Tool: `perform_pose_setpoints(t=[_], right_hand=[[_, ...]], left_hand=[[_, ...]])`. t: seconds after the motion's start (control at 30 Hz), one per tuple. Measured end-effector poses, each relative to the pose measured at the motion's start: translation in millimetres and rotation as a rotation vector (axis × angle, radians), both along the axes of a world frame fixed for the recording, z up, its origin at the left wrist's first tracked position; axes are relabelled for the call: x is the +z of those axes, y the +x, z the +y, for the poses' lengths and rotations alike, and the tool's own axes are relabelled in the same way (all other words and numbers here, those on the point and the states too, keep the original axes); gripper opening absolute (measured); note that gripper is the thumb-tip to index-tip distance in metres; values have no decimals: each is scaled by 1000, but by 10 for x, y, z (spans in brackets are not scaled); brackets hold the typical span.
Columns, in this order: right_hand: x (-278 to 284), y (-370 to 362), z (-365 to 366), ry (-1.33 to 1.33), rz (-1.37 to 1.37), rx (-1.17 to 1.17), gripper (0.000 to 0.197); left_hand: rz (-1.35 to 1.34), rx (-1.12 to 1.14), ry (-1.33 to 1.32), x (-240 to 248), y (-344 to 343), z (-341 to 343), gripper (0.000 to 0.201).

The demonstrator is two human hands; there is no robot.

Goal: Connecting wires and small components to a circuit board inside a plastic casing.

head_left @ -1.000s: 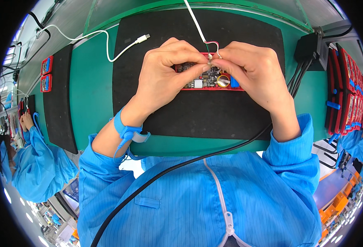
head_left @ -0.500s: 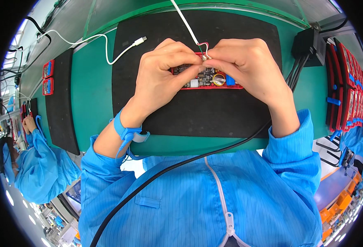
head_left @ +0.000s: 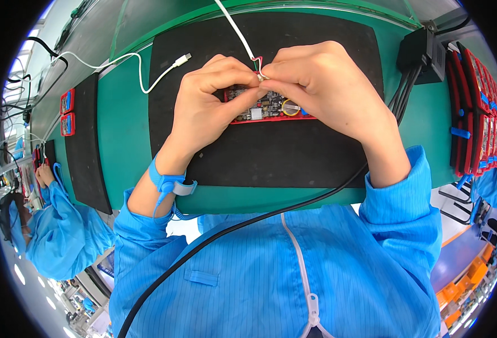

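In the middle of the black mat (head_left: 271, 160) lies a circuit board (head_left: 272, 105) in a red frame, with a round coin cell (head_left: 290, 107) on it. A white cable (head_left: 234, 23) comes down from the top and splits into thin coloured wires (head_left: 258, 61) above the board's far edge. There the thumb and forefinger of my left hand (head_left: 210, 101) pinch the small connector (head_left: 261, 78) at the wires' end. From the other side my right hand (head_left: 330, 84) pinches the same connector, covering the board's right part. The fingertips partly hide the connector, so I cannot tell whether it is seated.
A white cable with a plug (head_left: 182, 59) lies at the mat's upper left. Two small red-framed boards (head_left: 67, 112) sit further left. Red-framed boards (head_left: 476, 112) stand stacked at right, past a black box (head_left: 422, 56) with cables. A black cable (head_left: 243, 225) crosses before me; a co-worker (head_left: 68, 231) sits left.
Both hands, the board and the wires have shifted slightly left in view. My right hand now covers the blue part at the board's right end. Both pinches stay closed.
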State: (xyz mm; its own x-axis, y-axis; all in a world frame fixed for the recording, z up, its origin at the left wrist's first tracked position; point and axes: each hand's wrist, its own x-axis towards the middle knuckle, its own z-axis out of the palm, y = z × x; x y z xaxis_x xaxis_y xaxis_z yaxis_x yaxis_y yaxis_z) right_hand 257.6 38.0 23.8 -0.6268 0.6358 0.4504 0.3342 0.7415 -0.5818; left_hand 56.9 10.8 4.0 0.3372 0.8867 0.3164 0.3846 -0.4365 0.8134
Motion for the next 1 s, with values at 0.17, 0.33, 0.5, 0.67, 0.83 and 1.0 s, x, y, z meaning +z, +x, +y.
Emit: perform_pose_setpoints(t=[0.17,0.33,0.5,0.67,0.83,1.0], right_hand=[[6,-52,-7,36,-18,10,9],[7,-58,-9,38,-71,-7,9],[19,-41,-23,31,-83,-3,9],[12,-27,3,51,-82,-21,15],[24,-5,3,50,-115,-13,9],[22,-16,-5,42,-101,-14,10]], left_hand=[[-42,10,-64,-14,-40,-26,12],[-33,16,-49,-18,-32,-24,12],[-18,21,-14,-18,-23,-31,11],[-9,30,-24,-4,-11,-33,11],[32,-17,10,1,-26,-31,14],[18,-19,-1,0,-36,-39,14]])
